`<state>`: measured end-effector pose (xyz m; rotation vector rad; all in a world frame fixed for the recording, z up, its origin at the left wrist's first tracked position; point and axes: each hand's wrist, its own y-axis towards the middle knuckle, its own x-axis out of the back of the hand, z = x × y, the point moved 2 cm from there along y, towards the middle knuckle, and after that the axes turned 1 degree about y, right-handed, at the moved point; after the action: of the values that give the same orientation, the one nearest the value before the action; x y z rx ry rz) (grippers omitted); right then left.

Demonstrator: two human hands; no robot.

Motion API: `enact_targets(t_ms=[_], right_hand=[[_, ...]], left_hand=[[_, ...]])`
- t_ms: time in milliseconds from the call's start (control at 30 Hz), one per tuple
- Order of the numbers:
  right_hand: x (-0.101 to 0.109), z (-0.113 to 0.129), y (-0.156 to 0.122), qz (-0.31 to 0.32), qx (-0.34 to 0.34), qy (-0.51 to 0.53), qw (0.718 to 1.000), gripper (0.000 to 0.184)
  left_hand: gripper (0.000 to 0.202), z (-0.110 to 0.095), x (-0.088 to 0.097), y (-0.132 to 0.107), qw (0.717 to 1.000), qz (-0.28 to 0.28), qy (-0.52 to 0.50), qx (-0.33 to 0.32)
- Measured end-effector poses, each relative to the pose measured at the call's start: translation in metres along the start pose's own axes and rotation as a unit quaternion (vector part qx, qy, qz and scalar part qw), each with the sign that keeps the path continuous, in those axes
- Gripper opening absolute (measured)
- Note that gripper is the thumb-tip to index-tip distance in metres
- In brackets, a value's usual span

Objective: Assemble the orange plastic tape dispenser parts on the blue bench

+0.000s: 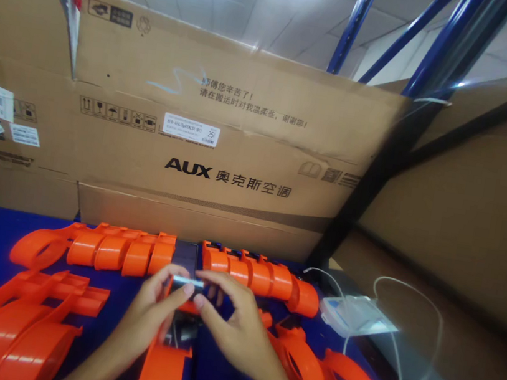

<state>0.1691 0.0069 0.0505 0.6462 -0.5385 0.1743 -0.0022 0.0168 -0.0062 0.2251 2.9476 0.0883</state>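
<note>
- the left grip (157,297) is closed on a small dark bar-like piece (181,280), its thumb laid along the near side.
- the right grip (239,321) is curled about the piece's right end, thumb below and forefinger above; whether it pinches the piece or only rests against it, i cannot tell.
- the piece is held level, raised above the blue desk (119,338) in front of the cardboard box (240,150), midway between the rows of orange parts.
- it carries a pale, finely ribbed strip along its top and looks stiff; i would judge it light, easy for fingertips alone.
- its smooth dark sides could slip or roll, so the two ends, pinched between thumb and forefinger, seem the safest hold.
- the ribbed strip may be the delicate area, so best not to press hard there.
- an orange bit (190,307) shows just under the thumbs; whether it joins the piece is hidden.
- the orange parts (111,253) look like thin, glossy moulded plastic: light, a little springy in the curved bands, likely slick. the flat arms would give a firmer hold than the hoops, which could flex if squeezed.
</note>
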Motion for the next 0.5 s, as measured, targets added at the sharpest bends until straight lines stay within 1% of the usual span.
enact_targets(t_ms=[33,100,200,300,333,367,433,467,500], right_hand=[[-0.002,0.002,0.0,0.009,0.013,-0.001,1.0,0.027],[-0.005,0.003,-0.001,0.006,0.025,-0.002,1.0,0.026],[-0.009,-0.002,-0.001,-0.04,0.021,-0.003,0.999,0.025],[-0.01,-0.008,-0.002,-0.094,0.011,-0.001,0.996,0.026],[-0.009,-0.009,-0.002,-0.107,0.006,-0.003,0.994,0.026],[-0.007,-0.011,-0.002,-0.119,0.001,-0.007,0.993,0.026],[-0.002,-0.013,-0.001,-0.144,-0.01,-0.019,0.989,0.027],[0.0,-0.014,-0.001,-0.155,-0.017,-0.028,0.987,0.028],[0.003,-0.016,-0.001,-0.161,-0.023,-0.038,0.986,0.027]], left_hand=[[0.039,0.001,0.001,0.001,1.0,-0.001,-0.008,-0.001],[0.035,0.001,0.002,0.002,1.0,0.005,-0.023,-0.004],[0.032,-0.002,0.002,0.003,0.998,0.029,-0.06,0.003],[0.039,-0.006,0.002,0.002,0.991,0.043,-0.124,0.022],[0.042,-0.007,0.003,0.003,0.989,0.037,-0.143,0.025],[0.04,-0.009,0.005,0.003,0.987,0.022,-0.157,0.023],[0.028,-0.012,0.012,0.007,0.984,-0.018,-0.178,0.016],[0.026,-0.014,0.017,0.009,0.981,-0.036,-0.189,0.019],[0.03,-0.016,0.023,0.012,0.977,-0.048,-0.204,0.025]])
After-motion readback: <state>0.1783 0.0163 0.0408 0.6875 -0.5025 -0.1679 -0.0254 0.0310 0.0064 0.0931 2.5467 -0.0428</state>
